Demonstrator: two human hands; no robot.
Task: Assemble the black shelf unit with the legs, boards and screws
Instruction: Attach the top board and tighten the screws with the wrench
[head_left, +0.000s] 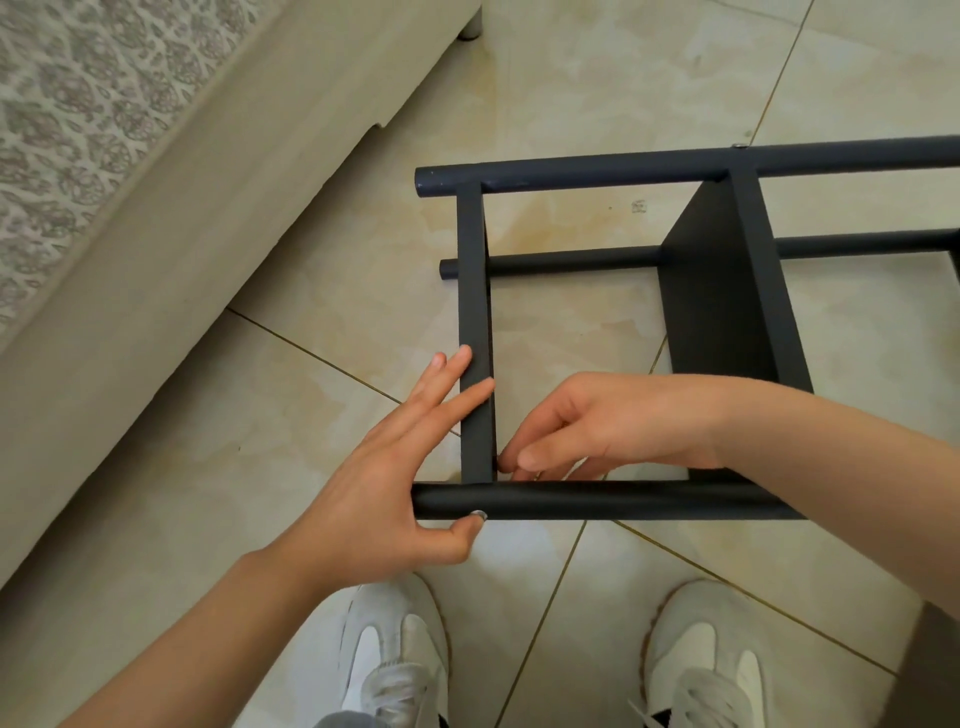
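- Your two white shoes (400, 660) stand on the tiled floor (311, 291), just short of the work.
- Lying on its side right in front of them is the black shelf unit (722, 291), its near leg (597, 500) running crosswise above your toes.
- Your left hand (384, 483) is spread flat: the straight fingers lie against the outer face of the end board (475, 322), and the thumb reaches under the leg's end to touch a silver screw (478, 515) seated there.
- Your right hand (597, 426) reaches inside the frame with curled fingers, their tips bunched in the corner where end board meets near leg; you cannot tell whether they pinch anything.
- Further off, the far leg (623, 169) carries another screw head at the second board.
- A pale upholstered furniture base (156, 234) slants along your left.
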